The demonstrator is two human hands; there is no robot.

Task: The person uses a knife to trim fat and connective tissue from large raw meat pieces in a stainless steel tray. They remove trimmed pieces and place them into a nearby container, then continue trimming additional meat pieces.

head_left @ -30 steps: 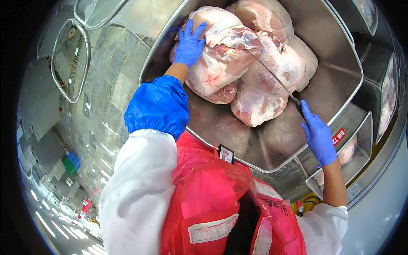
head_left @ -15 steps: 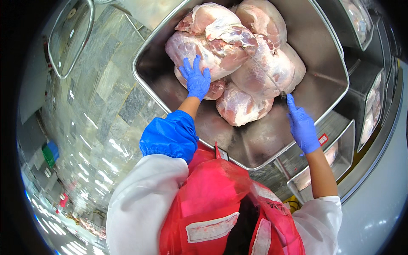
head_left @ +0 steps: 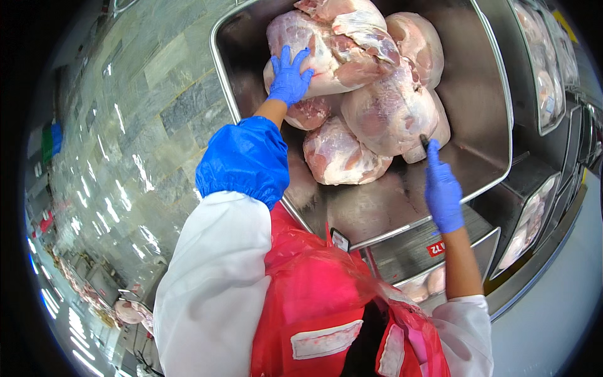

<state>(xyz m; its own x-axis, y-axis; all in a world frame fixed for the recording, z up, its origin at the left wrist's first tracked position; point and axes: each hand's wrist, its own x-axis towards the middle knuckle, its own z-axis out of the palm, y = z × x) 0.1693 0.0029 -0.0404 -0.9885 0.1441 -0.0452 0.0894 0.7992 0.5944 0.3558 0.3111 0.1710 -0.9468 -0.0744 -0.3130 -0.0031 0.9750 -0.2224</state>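
Observation:
Several large pale-pink cuts of raw meat are heaped in a deep steel tub (head_left: pixel 468 166). My left hand (head_left: pixel 289 81), in a blue glove, lies with fingers spread on the upper left cut of meat (head_left: pixel 301 38). Near the right side of the heap, my right hand (head_left: pixel 443 191), gloved too, is closed around a thin tool (head_left: pixel 424 142) with a dark part at the fingertip. Its front end meets the big middle cut of meat (head_left: pixel 389 110); the rest is hidden, so its kind is unclear. A lower cut of meat (head_left: pixel 345 157) rests at the near side.
More steel tubs (head_left: pixel 546 69) holding meat stand along the right. Below my right forearm is another metal container (head_left: pixel 414 251) with a red label. Grey tiled floor (head_left: pixel 157 81) stretches out on the left. A pale curved surface (head_left: pixel 553 283) lies at the lower right.
The view has shifted, and the tub sits a little further right. A long thin rod seen earlier across the middle meat no longer shows. My left hand remains on the same cut.

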